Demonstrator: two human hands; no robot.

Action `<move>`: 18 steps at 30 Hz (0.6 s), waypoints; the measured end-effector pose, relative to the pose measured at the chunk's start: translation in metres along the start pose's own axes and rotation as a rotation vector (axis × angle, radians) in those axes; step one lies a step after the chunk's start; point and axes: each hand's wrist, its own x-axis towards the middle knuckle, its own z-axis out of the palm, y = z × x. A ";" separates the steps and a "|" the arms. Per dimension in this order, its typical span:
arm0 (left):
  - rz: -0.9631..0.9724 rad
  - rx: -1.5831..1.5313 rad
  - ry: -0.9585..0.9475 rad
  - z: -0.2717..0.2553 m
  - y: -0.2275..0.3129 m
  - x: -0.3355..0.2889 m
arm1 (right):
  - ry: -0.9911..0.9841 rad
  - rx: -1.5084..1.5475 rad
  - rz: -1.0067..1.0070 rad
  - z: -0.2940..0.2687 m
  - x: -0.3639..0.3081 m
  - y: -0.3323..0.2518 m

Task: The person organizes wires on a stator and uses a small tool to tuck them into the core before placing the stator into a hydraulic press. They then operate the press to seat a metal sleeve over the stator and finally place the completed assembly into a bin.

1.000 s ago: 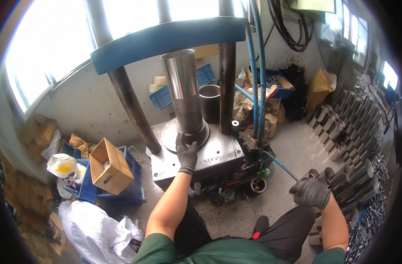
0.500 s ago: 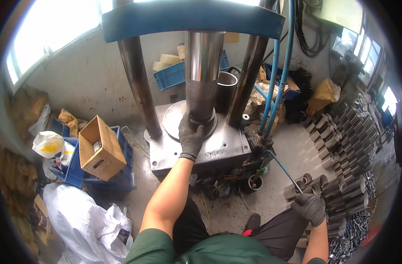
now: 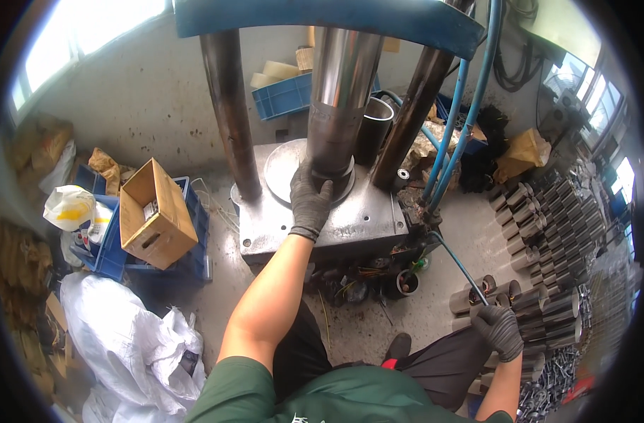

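Note:
In front of me stands a press with a blue crosshead (image 3: pixel 329 20), dark columns and a shiny ram (image 3: pixel 344 67). Below the ram's bright part is a dark metal cylinder (image 3: pixel 330 134), upright over a round plate (image 3: pixel 283 166) on the press bed. My left hand (image 3: pixel 311 201), in a dark grey glove, is closed against the cylinder's lower front, thumb on its right; the fingertips are partly hidden. Off to the right, my right hand (image 3: pixel 498 331), gloved likewise, is wrapped round the end of a thin blue lever (image 3: pixel 457 264) that slants down from the press.
Rows of metal tubes (image 3: pixel 548 233) stand on the right floor. Blue hoses (image 3: pixel 452 134) run beside the right column. Left are a cardboard box (image 3: pixel 156 218) on blue crates and a white sack (image 3: pixel 124 345). Behind the press stand a dark tube (image 3: pixel 373 130) and a blue crate (image 3: pixel 283 97).
The whole view has shifted and tilted slightly. My left hand stays at the cylinder's lower end and my right hand stays on the lever.

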 end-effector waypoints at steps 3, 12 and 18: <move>0.006 0.049 -0.023 -0.002 0.003 0.000 | -0.024 0.009 0.021 0.000 -0.001 0.004; -0.014 0.027 -0.016 -0.007 0.015 0.000 | 0.020 0.108 -0.043 -0.001 0.000 0.002; -0.010 -0.058 -0.006 -0.009 0.014 0.003 | 0.088 0.196 -0.222 -0.024 0.026 -0.002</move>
